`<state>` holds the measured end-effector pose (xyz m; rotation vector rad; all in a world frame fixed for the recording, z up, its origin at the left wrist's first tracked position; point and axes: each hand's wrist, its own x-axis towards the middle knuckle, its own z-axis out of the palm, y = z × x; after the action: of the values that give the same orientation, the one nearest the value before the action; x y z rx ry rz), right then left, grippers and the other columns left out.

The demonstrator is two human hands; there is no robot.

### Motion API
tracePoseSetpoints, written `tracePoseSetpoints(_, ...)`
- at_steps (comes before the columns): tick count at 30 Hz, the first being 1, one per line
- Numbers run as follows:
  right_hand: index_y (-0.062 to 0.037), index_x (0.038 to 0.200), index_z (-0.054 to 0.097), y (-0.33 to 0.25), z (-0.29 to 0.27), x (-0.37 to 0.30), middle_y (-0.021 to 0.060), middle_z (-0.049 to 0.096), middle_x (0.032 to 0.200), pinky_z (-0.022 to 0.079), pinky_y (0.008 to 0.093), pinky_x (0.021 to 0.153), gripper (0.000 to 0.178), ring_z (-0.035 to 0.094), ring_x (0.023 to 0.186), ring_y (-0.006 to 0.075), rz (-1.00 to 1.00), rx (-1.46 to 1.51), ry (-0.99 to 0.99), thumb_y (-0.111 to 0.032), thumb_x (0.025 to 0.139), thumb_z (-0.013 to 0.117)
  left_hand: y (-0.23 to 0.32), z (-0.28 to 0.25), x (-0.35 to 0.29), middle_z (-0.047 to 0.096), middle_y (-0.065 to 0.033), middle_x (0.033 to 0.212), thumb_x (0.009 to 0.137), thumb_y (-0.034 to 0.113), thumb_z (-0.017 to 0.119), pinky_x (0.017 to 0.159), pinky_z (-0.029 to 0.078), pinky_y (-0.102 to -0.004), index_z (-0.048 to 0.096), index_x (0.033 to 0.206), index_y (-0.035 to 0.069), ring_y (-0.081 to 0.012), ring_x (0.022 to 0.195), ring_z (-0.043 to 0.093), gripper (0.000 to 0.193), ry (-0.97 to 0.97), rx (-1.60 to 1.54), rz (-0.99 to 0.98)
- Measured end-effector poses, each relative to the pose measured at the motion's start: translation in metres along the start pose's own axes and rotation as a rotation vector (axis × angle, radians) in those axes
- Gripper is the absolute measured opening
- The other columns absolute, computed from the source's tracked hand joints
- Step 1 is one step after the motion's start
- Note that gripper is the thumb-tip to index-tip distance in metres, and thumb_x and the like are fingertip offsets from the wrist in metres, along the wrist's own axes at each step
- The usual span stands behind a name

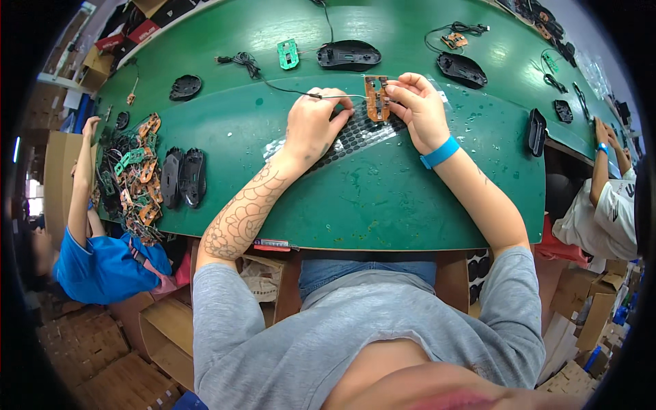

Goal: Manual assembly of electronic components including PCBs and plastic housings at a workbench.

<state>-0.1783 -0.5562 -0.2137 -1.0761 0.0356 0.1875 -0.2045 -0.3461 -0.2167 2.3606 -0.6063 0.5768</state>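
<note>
My right hand point(418, 109), with a blue wristband, grips an orange-brown circuit board point(377, 99) upright by its right edge, thumb and fingers pinched on it. A dark cable point(290, 91) runs from the board's left side to my left hand point(318, 123), whose fingers are closed around it near the thin wires. Beneath both hands lies a clear sheet with rows of black round dots point(352, 143). Just beyond the board sits a black mouse shell point(348, 55), with a green circuit board point(288, 54) to its left.
Tangled circuit boards and cables point(140, 178) are heaped at the left of the green table point(383, 212), beside two black shells point(183, 178). More shell parts point(462, 70) lie at the far right. Co-workers' arms point(80, 178) reach in at both sides. A thin tool point(275, 244) rests at the front edge.
</note>
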Motion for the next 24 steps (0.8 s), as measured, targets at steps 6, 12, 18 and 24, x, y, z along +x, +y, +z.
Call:
tracePoseSetpoints(6, -0.0063, 0.109, 0.054, 0.004, 0.006, -0.017, 0.0121, 0.069, 0.107, 0.055, 0.0304, 0.085, 0.025, 0.067, 0.094, 0.0182, 0.078, 0.019, 0.052, 0.001, 0.090, 0.068, 0.012, -0.008, 0.006, 0.066, -0.0040, 0.080, 0.080, 0.007, 0.072, 0.068, 0.049, -0.0353, 0.062, 0.085, 0.007, -0.0233, 0.073, 0.062, 0.012, -0.084, 0.066, -0.132)
tracePoseSetpoints(12, -0.0035, 0.111, 0.053, 0.003, 0.013, -0.016, 0.0134, 0.068, 0.105, 0.058, 0.0329, 0.081, 0.030, 0.067, 0.092, 0.0205, 0.117, 0.046, 0.048, 0.002, 0.088, 0.070, -0.005, -0.007, 0.008, 0.061, -0.0028, 0.077, 0.082, 0.005, 0.072, 0.062, 0.045, -0.0309, 0.060, 0.087, 0.007, -0.0169, 0.065, 0.055, 0.013, -0.176, -0.092, -0.223)
tracePoseSetpoints(18, -0.0065, 0.110, 0.054, -0.001, 0.015, -0.015, 0.0115, 0.069, 0.106, 0.056, 0.0324, 0.085, 0.026, 0.067, 0.094, 0.0180, 0.107, -0.009, 0.065, 0.001, 0.089, 0.069, -0.014, -0.009, 0.006, 0.061, -0.0004, 0.080, 0.083, 0.001, 0.069, 0.062, 0.043, -0.0289, 0.056, 0.085, 0.007, -0.0135, 0.067, 0.053, 0.015, -0.183, -0.146, -0.025)
tracePoseSetpoints(24, -0.0074, 0.106, 0.054, 0.003, 0.012, -0.009, 0.0091, 0.067, 0.104, 0.058, 0.0320, 0.084, 0.024, 0.066, 0.092, 0.0167, -0.021, -0.056, 0.029, 0.000, 0.090, 0.069, -0.014, -0.008, 0.002, 0.067, -0.0012, 0.090, 0.088, 0.001, 0.069, 0.064, 0.044, -0.0257, 0.051, 0.081, 0.009, -0.0107, 0.071, 0.053, 0.021, -0.034, -0.369, -0.076)
